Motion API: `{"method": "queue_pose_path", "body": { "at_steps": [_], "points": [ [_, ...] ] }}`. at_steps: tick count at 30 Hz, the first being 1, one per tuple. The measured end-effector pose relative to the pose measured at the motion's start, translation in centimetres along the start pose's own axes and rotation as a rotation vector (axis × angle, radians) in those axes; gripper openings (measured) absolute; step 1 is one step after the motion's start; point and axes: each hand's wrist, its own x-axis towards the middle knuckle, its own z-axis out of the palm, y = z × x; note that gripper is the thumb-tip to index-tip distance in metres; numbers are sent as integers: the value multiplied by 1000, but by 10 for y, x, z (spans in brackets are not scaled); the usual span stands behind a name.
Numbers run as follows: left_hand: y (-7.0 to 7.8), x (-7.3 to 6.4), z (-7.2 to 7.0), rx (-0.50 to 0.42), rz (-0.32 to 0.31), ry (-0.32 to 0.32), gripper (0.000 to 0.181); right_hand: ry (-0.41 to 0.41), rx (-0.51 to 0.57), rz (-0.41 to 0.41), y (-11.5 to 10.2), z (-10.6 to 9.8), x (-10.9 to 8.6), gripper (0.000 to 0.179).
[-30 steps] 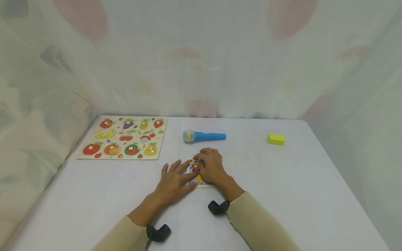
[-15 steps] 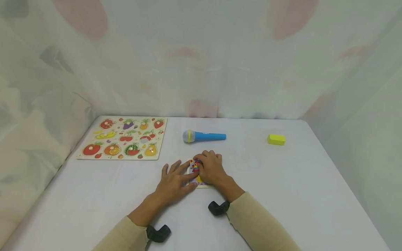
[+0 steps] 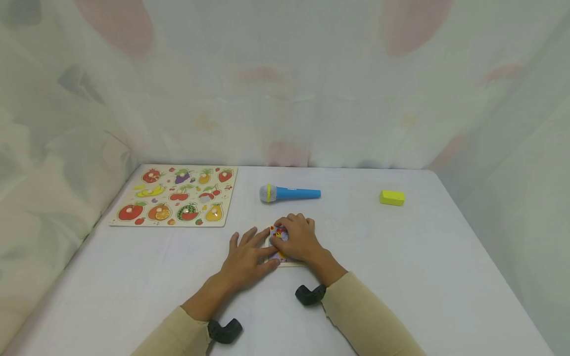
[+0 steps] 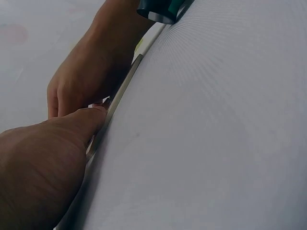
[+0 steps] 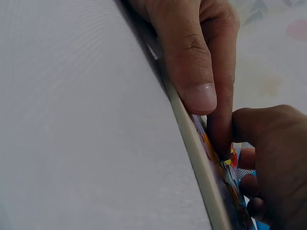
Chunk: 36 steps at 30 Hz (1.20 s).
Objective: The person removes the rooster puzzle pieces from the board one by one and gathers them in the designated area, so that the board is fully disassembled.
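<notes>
A small picture puzzle (image 3: pixel 283 257) with a cream wooden edge lies in the middle of the table, its bright picture partly covered by both hands. My left hand (image 3: pixel 245 262) rests flat at its left side, fingers spread, with index finger and thumb touching the board. Over the puzzle's right part, my right hand (image 3: pixel 300 237) has its fingers curled at the top edge and its thumb across the picture. In the right wrist view, a red and yellow bit (image 5: pixel 233 155) shows between that hand's thumb and fingers. The fingertips' exact hold on the puzzle is mostly hidden.
Behind the hands lies a blue toy microphone (image 3: pixel 297 193) with a silver head. At the back left is a fruit knob puzzle board (image 3: pixel 228 207). A yellow block (image 3: pixel 392 198) sits at the back right. Fabric walls enclose the table (image 3: pixel 423 277).
My right thumb has slid a little leftward over the picture, covering more of it. The left hand stays where it was, and the other objects have not moved.
</notes>
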Motion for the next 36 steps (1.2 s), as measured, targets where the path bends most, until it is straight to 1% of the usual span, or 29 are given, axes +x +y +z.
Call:
{"method": "queue_pose_path", "body": {
  "at_steps": [5,10,14,20,25,28,30,36],
  "points": [
    [1,1,-1,0,-1,-6,44,1,4,16,0,0,2,36],
    [1,0,-1,0,2,-4,44,25,-7,-8,-1,-1,1,32],
    [1,0,-1,-3,4,1,44,55,8,-17,-2,-2,0,30],
    [0,0,-2,-4,14,4,44,127,69,-33,-2,-2,-2,29],
    [0,0,-2,-3,18,7,44,220,137,-98,0,-1,-3,26],
    [0,0,-2,-1,19,10,44,257,176,-131,2,-1,-3,29],
    [0,0,-2,-1,20,11,44,268,198,-140,3,-1,-2,33],
    [0,-1,0,-11,22,20,43,315,218,-171,7,-1,-2,40]
  ]
}}
